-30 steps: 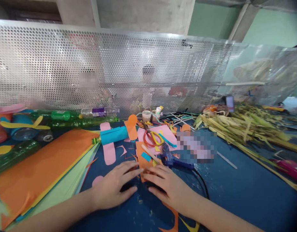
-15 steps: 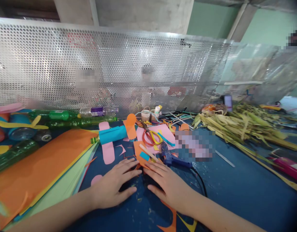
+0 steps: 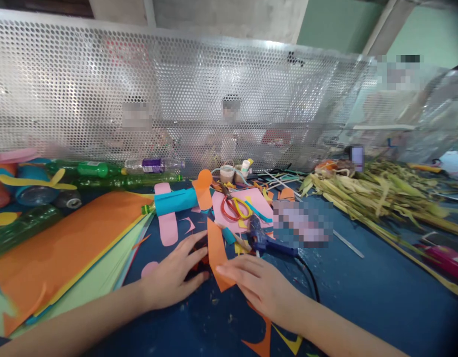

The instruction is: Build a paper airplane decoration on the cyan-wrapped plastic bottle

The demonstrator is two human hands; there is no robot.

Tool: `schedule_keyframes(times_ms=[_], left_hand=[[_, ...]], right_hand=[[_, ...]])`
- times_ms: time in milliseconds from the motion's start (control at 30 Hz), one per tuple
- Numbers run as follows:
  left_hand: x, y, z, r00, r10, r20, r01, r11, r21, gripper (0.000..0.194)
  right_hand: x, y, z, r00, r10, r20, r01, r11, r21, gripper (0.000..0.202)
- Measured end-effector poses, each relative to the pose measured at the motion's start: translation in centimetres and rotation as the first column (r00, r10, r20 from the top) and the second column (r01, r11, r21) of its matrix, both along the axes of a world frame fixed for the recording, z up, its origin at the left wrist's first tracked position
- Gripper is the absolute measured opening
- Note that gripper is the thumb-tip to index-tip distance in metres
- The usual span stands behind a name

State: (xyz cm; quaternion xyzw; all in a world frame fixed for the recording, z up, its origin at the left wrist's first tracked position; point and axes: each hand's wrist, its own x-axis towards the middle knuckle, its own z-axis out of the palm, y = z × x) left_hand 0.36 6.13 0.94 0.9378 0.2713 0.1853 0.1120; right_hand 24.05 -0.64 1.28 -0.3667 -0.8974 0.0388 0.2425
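My right hand (image 3: pixel 268 285) pinches the lower end of an orange paper piece (image 3: pixel 216 255), which stands tilted up off the table. My left hand (image 3: pixel 171 275) is just left of that piece, fingers apart, over some dark orange scraps partly hidden by the fingers. Behind the raised paper lie a small blue paper piece (image 3: pixel 229 235) and a pale stick (image 3: pixel 242 244). A blue glue gun (image 3: pixel 277 245) rests beyond my right hand. Farther back, scissors (image 3: pixel 231 210) with red and yellow handles lie on pink paper (image 3: pixel 260 198).
A blue-wrapped bottle (image 3: pixel 178 202) with a pink strip stands left of centre. Coloured sheets (image 3: pixel 72 233) and green bottles (image 3: pixel 28 230) fill the left. Dried husks (image 3: pixel 366 193) spread at right. A perforated metal screen (image 3: pixel 199 104) closes off the back, with people behind it.
The orange paper, lying flat before under both hands, is now lifted and tilted up by my right hand. My left hand has shifted slightly left, away from it.
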Motion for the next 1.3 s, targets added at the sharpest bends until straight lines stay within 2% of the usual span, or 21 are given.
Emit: schedule_keyframes(times_ms=[133,333,400,500,600,767,933,1200,1300], left_hand=[[0.1,0.2,-0.1,0.999,0.032,0.042,-0.032,0.999,0.008,0.035],[-0.2,0.9,-1.0,0.982,0.164,0.095,-0.16,0.986,-0.048,0.036],[-0.2,0.9,-0.7,0.97,0.209,0.123,-0.194,0.973,-0.126,0.037],[-0.2,1.1,-0.1,0.955,0.236,0.181,-0.174,0.936,-0.305,0.042],[-0.3,1.5,0.0,0.936,0.271,0.227,-0.165,0.903,-0.396,0.047],[-0.4,2.1,-0.6,0.911,0.289,0.294,-0.141,0.889,-0.435,0.046],[-0.5,2.2,-0.9,0.909,0.295,0.293,-0.153,0.892,-0.425,0.038],[-0.4,2.2,-0.5,0.916,0.308,0.258,-0.176,0.885,-0.431,0.024],[-0.4,2.1,-0.5,0.915,0.311,0.257,-0.184,0.889,-0.419,0.024]], right_hand=[[-0.2,0.0,0.0,0.996,0.079,0.027,-0.077,0.994,-0.083,0.038],[-0.6,-0.1,0.9,0.981,0.191,0.03,-0.191,0.982,-0.012,0.028],[-0.7,-0.2,1.2,0.977,0.21,0.046,-0.21,0.978,0.008,0.028],[-0.8,-0.2,1.4,0.974,0.218,0.059,-0.22,0.975,0.026,0.028],[-0.8,-0.2,1.3,0.971,0.233,0.053,-0.235,0.972,0.029,0.028],[-0.9,-0.4,1.0,0.963,0.268,0.001,-0.268,0.963,-0.037,0.021],[-1.1,-0.5,0.8,0.959,0.282,-0.017,-0.283,0.957,-0.06,0.016],[-1.3,-0.7,0.8,0.953,0.3,-0.051,-0.303,0.95,-0.074,0.013],[-1.1,-0.9,0.6,0.954,0.287,-0.091,-0.294,0.953,-0.072,0.019]])
